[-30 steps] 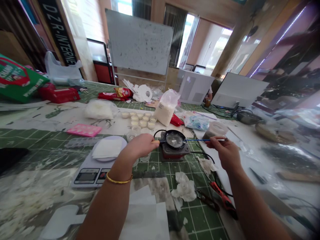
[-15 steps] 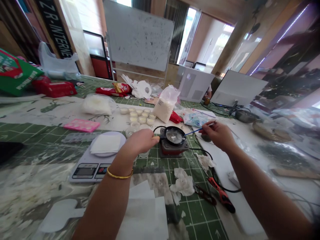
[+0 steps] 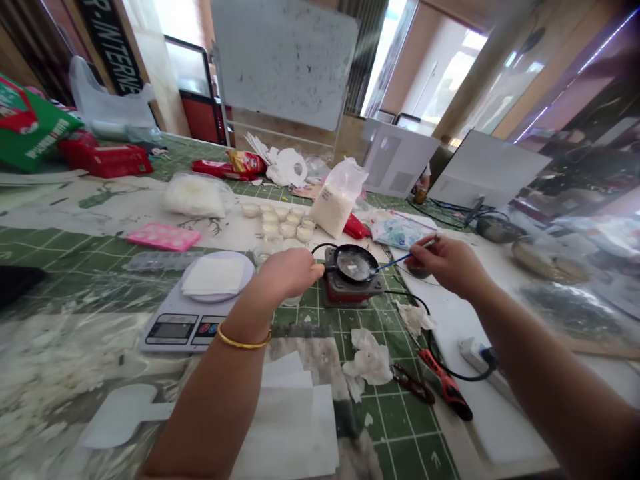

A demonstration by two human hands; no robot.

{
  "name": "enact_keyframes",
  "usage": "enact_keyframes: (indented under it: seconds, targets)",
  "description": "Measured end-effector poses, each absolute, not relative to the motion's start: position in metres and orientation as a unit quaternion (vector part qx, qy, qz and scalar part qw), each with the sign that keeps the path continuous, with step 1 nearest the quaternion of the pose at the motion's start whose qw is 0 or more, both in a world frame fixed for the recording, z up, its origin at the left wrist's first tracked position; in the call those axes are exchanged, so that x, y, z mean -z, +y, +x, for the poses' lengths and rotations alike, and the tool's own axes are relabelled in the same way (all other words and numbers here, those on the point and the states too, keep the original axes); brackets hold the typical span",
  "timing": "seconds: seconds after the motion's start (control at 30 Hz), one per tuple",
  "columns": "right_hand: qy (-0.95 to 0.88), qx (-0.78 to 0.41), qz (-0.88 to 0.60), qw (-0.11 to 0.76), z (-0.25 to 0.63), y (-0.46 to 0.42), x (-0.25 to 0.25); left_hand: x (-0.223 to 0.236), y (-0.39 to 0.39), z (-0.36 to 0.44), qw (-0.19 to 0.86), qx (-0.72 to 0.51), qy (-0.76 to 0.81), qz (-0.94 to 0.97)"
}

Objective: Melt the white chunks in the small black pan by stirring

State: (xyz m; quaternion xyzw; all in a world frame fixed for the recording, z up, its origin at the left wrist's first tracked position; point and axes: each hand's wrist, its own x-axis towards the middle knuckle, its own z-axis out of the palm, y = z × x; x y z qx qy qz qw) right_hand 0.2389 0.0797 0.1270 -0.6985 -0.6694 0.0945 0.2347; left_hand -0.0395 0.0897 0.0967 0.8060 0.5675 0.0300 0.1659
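A small black pan (image 3: pixel 354 265) with pale melted stuff in it sits on a small red heater (image 3: pixel 351 289) at the table's middle. My left hand (image 3: pixel 287 273), with a gold bangle on the wrist, is closed on the pan's handle. My right hand (image 3: pixel 447 264) pinches a thin blue stick (image 3: pixel 397 260) whose tip reaches into the pan from the right.
A digital scale (image 3: pixel 193 310) with a white sheet on it stands left of the pan. Behind are several small filled cups (image 3: pixel 283 223), a bag of white granules (image 3: pixel 336 200) and a pink mould (image 3: pixel 156 236). Crumpled tissues (image 3: pixel 369 363), red-handled pliers (image 3: pixel 443 390) and a power strip (image 3: pixel 480 357) lie in front.
My right hand has lifted and drawn in toward the pan, tilting the blue stick so its tip dips into the pan. The view has shifted slightly; the left hand stays on the handle.
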Motion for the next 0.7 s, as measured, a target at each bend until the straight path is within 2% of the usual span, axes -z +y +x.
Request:
enact_keyframes:
  seconds: [0.27,0.37,0.47,0.57,0.7]
  targets:
    - [-0.678,-0.105,-0.671,0.282,0.206,0.053,-0.125,-0.096,0.091,-0.039,0.162,-0.029,0.562,0.811]
    - [-0.680,-0.062,-0.663,0.306,0.203,0.060,-0.123,-0.094,0.092,-0.041,0.172,-0.035,0.553,0.814]
    - [-0.695,-0.005,-0.666,0.272,0.205,0.058,-0.122,-0.094,0.093,-0.041,0.179,-0.039,0.550,0.815]
    - [-0.719,-0.019,-0.652,0.238,0.199,0.047,-0.118,-0.094,0.093,-0.042,0.184,-0.041,0.547,0.815]
    - [-0.754,-0.042,-0.602,0.260,0.185,0.043,-0.107,-0.094,0.093,-0.041,0.189,-0.047,0.544,0.816]
